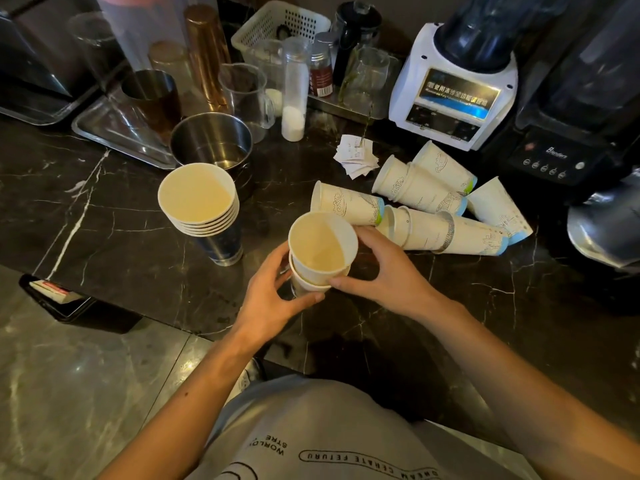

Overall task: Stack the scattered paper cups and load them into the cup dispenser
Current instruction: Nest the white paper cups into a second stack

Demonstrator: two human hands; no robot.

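Observation:
A white paper cup (320, 245) sits tilted in the mouth of a lower cup (304, 280) at the counter's middle. My right hand (377, 268) grips the upper cup from the right. My left hand (273, 299) wraps the lower cup from the left. Further left, a stack of several nested cups (199, 202) stands upright in a dark holder (223, 245). Several printed paper cups (429, 199) lie on their sides to the right, some nested in each other.
A steel pot (213, 142) stands behind the stack. Behind it are a metal tray (114, 129) with shakers, clear jugs and a white basket (277, 29). A white blender base (453, 88) and a black blender (568, 133) stand at the right. Paper slips (356, 157) lie nearby.

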